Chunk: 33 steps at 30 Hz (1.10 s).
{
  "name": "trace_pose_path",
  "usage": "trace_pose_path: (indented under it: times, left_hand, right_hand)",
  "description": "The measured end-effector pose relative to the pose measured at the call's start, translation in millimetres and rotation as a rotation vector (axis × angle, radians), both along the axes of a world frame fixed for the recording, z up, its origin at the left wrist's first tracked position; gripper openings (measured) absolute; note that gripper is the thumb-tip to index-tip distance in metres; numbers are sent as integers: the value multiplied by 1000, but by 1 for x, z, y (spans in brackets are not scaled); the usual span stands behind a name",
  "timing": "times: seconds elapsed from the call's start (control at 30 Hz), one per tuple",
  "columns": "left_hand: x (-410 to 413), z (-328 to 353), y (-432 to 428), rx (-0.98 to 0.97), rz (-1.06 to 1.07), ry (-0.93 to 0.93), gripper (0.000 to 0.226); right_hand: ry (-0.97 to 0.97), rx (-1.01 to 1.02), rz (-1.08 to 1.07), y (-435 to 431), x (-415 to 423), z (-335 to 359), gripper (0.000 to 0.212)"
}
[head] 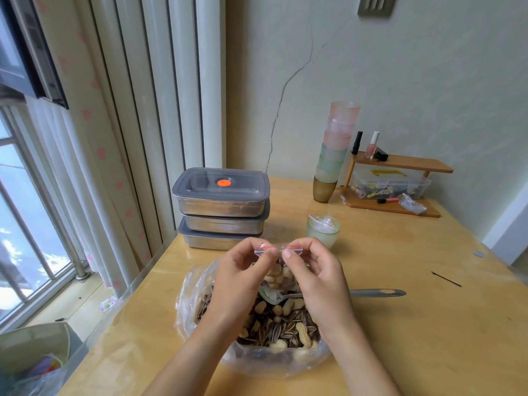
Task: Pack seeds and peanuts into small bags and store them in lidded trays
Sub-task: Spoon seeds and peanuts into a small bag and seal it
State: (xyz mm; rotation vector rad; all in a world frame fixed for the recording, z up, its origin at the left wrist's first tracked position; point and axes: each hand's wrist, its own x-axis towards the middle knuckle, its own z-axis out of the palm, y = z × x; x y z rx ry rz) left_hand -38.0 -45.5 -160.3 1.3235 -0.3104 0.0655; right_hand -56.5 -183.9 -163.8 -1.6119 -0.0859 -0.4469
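Pinching the red-striped zip seal of a small bag (275, 248), we hold it up with both grips just above a large plastic bag (265, 364) that sits open on the counter (414, 332). The left grip (243, 270) has thumb and fingertips nipped on the left part of the seal. The right grip (317, 277) is nipped on the right part, and the two thumbs nearly meet in the middle. Below the seal the small bag hangs with peanuts inside it.

The large bag holds a mix of striped seeds and peanuts (285, 330). A spoon (377, 293) lies with its bowl in that mix and its gray handle pointing right over the counter.

Beyond our left grip, three lidded steel trays (223, 207) stand stacked near the window, the top gray lid bearing an orange valve. Just right of them a green glass (317, 234) holds more small clear bags. Farther back, a stack of tinted cups (335, 150) stands beside a wooden shelf (405, 165).
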Motion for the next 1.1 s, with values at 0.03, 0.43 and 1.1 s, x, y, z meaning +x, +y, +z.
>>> trace_pose_path:
  times: [0.03,0.43,1.1]
  left_hand:
    - [0,0,0,6,-6,7,15]
    - [4,-4,3,-34,73,86,11]
    - [6,-7,6,107,67,-31,12]
  right_hand:
    - [5,-10,-9,0,0,0,14]
    - [47,10,-108,-6,3,-4,13]
    - [24,-59,-16,-3,-1,3,13]
